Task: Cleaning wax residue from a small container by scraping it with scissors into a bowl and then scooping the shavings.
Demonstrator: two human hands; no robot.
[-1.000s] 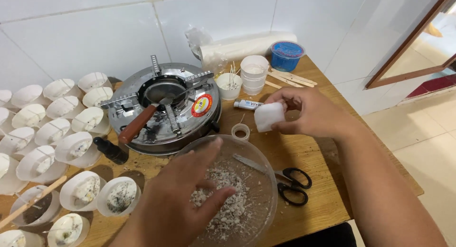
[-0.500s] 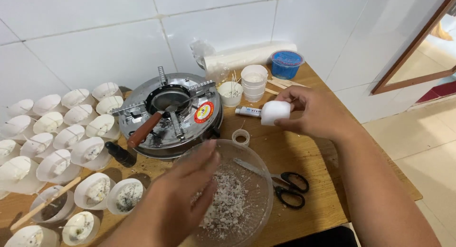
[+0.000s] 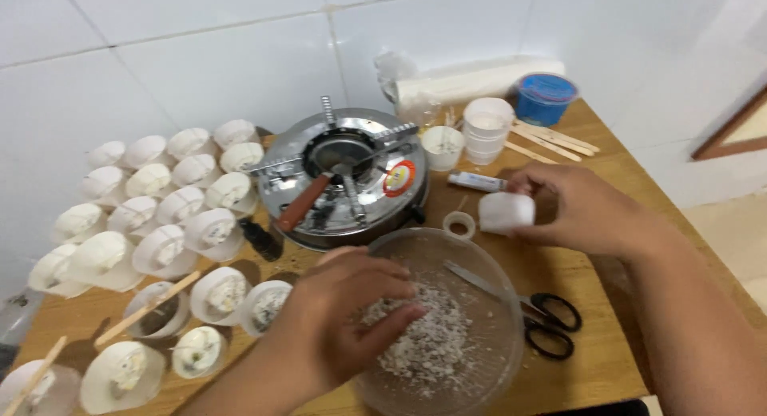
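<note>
Head view: left hand (image 3: 343,320) is pinching white flakes (image 3: 423,336) inside the clear bowl (image 3: 495,368) at 6 o'clock; right hand (image 3: 583,208) is gripping a small white cup (image 3: 505,212) at 3 o'clock. Flakes risk spilling onto the surface (image 3: 607,360) during transfer.

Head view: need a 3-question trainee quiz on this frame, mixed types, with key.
1. True or false: the right hand holds a small white cup above the wooden table.
2. Multiple choice: where are the left hand's fingers? A) on the black-handled scissors B) in the white flaky material inside the clear bowl C) on the portable gas stove
3. Fill in: the scissors lie to the ___ of the clear bowl, as the camera sees it.

Key: 1 true; 2 B; 3 right.
</note>
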